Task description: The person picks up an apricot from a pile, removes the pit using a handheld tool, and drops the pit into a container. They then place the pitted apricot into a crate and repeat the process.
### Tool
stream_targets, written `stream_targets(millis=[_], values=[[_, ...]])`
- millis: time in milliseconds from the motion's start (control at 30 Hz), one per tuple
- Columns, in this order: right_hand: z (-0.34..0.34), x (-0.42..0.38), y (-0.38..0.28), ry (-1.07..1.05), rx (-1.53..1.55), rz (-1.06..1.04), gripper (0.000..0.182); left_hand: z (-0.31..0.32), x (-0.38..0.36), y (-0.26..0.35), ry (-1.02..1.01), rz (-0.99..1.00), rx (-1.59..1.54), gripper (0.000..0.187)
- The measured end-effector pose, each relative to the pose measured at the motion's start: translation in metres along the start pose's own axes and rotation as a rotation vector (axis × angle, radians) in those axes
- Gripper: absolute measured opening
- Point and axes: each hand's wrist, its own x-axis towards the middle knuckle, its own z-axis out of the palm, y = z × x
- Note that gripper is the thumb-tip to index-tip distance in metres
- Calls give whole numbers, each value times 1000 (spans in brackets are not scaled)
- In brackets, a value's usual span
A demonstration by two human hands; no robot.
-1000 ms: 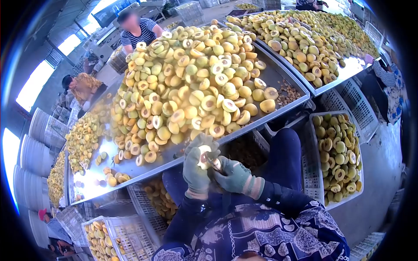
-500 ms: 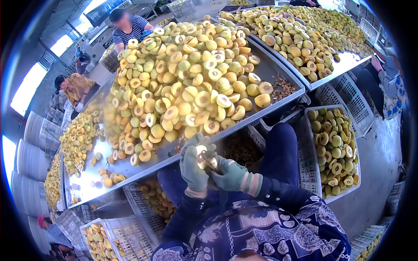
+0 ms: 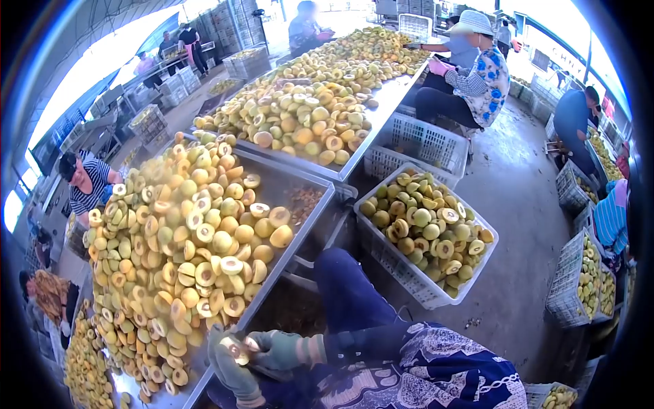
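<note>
My left hand point(image 3: 230, 373), in a grey-green glove, is closed around a cut yellow peach point(image 3: 234, 350), pale flesh facing up. My right hand point(image 3: 283, 350), gloved the same way, is closed right beside it, its fingertips at the fruit. The small dark curved tool in my right hand is mostly hidden now. Both hands are at the near edge of a metal table point(image 3: 315, 213). A big heap of halved peaches point(image 3: 180, 238), some with brown stone hollows showing, lies on it just beyond my hands.
A white plastic crate point(image 3: 426, 235) full of peach halves stands beside my knee. Another heaped metal table point(image 3: 354, 153) adjoins mine. A co-worker in a white hat point(image 3: 470, 75) sits there. Loose stones point(image 3: 304, 203) lie at my table's corner. More crates point(image 3: 575, 283) stand at right.
My view has swung to the right, so the hands and heap appear further left and more of the floor and neighbouring table shows. Both hands stay together at the peach.
</note>
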Motion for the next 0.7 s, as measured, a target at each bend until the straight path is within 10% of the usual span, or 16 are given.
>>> stream_targets(millis=[67, 267, 400, 467, 700], values=[[-1, -7, -18, 25, 493, 98, 25, -6, -5, -3, 17, -66, -10, 46], [-10, 2, 1, -2, 221, -82, 34, 27, 5, -9, -53, -127, -14, 43], [-29, 14, 4, 56, -489, -159, 27, 53, 10, -12, -109, -136, -23, 41], [-27, 43, 41, 102, -439, -418, 16, 68, 11, -15, -157, -137, -40, 39], [-16, 39, 52, 386, -242, -318, 22, 111, 15, -14, -299, -135, -76, 35]])
